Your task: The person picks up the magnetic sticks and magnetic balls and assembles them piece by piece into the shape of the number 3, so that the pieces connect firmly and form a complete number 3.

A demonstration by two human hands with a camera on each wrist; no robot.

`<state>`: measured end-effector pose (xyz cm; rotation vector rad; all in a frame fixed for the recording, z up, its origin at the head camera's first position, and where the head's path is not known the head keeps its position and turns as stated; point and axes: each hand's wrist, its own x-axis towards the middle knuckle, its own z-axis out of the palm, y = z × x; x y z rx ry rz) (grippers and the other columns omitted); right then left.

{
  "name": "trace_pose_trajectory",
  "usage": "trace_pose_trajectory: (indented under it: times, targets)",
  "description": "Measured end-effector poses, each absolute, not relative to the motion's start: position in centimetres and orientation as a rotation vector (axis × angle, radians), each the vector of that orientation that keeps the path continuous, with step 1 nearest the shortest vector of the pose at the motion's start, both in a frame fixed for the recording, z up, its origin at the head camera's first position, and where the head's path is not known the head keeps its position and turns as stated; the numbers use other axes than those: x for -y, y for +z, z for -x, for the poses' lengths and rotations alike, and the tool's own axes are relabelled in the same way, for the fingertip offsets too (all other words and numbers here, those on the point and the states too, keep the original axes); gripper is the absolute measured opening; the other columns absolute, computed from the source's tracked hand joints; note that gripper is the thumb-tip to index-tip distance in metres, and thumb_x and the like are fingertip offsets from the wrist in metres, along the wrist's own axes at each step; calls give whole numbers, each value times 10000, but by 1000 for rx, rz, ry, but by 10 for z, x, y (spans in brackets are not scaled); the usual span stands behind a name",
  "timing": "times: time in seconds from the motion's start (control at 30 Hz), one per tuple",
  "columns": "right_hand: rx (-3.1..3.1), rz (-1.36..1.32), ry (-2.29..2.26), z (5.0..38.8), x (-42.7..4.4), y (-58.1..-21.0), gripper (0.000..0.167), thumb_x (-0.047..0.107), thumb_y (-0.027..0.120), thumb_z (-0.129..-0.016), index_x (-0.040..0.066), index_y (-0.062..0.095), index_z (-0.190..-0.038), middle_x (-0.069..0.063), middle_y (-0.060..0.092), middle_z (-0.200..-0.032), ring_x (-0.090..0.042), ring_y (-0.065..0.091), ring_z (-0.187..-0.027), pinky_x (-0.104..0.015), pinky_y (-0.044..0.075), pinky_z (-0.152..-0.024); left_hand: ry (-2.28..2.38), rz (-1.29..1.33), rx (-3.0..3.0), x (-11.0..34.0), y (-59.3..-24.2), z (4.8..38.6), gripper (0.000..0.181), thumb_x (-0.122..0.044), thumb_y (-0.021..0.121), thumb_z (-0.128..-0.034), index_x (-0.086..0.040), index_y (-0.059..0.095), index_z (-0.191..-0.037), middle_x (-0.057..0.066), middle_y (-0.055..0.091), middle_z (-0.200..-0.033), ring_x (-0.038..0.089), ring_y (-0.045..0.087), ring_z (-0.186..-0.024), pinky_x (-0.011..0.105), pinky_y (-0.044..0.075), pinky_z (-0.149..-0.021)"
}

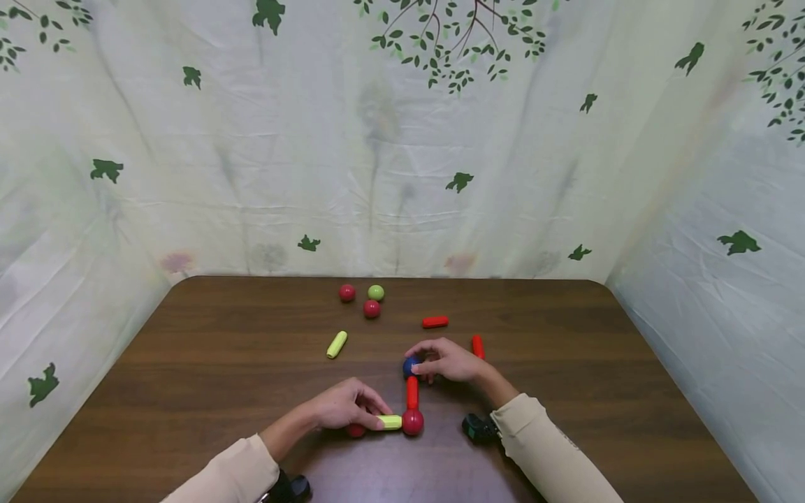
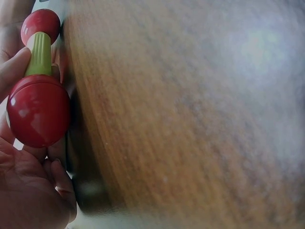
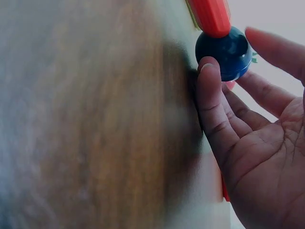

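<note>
Toward the lower centre of the head view, the left hand [image 1: 352, 405] has its fingers in a close pinch on a yellow rod [image 1: 390, 422], which joins an end red ball [image 1: 356, 430] to a corner red ball [image 1: 412, 422]. From the corner, a red rod [image 1: 411, 392] extends up the frame to a blue ball [image 1: 411, 367], pinched between the thumb and fingers of the right hand [image 1: 449, 361]. Full seating of the joints cannot be confirmed. Recommended practice: steady the yellow rod against the bench [image 1: 220, 363] and press the blue ball straight along the red rod's axis; twisting could loosen the corner. At upper centre lie two loose red balls [image 1: 347, 293] and a green ball [image 1: 376, 293]; a spare yellow rod [image 1: 337, 344] lies below them. A horizontal red rod [image 1: 435, 322] lies clear; a slanted red rod [image 1: 478, 346], just beside the right hand, could be knocked.
</note>
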<state>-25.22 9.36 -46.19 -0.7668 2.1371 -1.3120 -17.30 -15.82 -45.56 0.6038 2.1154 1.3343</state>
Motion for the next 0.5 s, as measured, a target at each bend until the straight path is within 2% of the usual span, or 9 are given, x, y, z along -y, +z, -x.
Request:
trace_pose_trajectory:
  times: [0.2,0.5]
  targets:
    - [-2159,818,-1280,253,-94,-463,314,110,684,-894,10,626,-1186,-28,632,-889,-144,550,-626,-282,493,-600,1334,-585,-2113,158,-455,172,149,-79,747,-819,-43,752,-964,-4,662,-782,92,553,-719,205,414,-608]
    - [-2155,833,-1285,253,-94,-465,316,90,681,-893,4,619,-1190,-27,637,-881,-124,555,-637,-268,502,-608,1337,-583,-2109,158,-453,172,159,-78,746,-821,-29,747,-972,-12,657,-781,87,552,-721,205,414,-614]
